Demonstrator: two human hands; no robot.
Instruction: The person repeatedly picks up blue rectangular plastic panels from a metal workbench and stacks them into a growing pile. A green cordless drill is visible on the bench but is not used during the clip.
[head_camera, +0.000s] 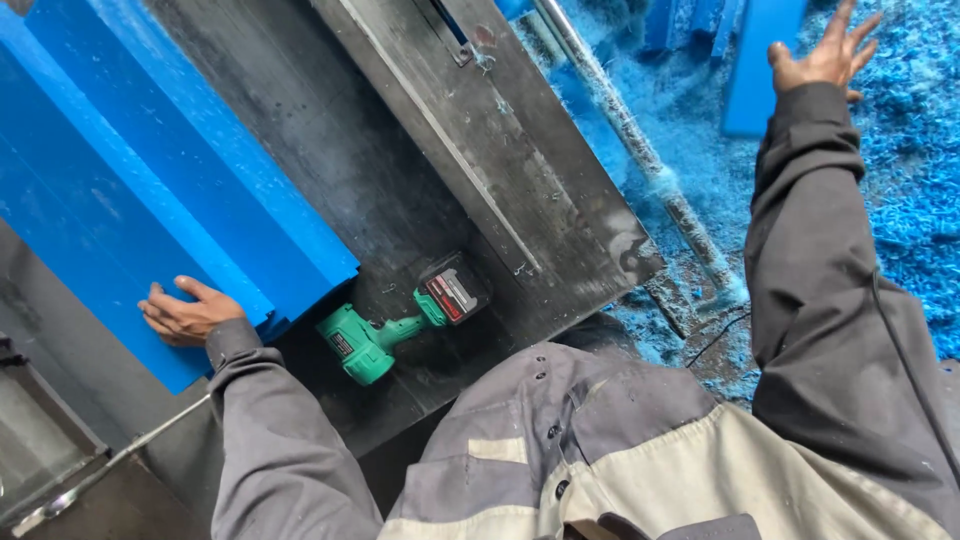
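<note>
Dark steel table (420, 180); long blue profiles (150, 190) lie stacked along it. Left hand (185, 312) flat on their near end, fingers loose, gripping nothing. Green cordless drill (400, 318) just beside. Right hand (828, 55) spread wide, empty, near an upright blue piece (760, 60) over blue shavings (910, 190)

- A workshop where blue material is cut or machined.
- A dark, scuffed metal work table (420, 190) with a slotted guide strip.
- A green cordless drill with a black battery pack (400, 320) lying on it.
- Long bright-blue boards (150, 200) stacked alongside.
- Heaps of blue shavings (910, 170) covering the floor.
- Grey-and-beige work jacket (620, 450).
</note>
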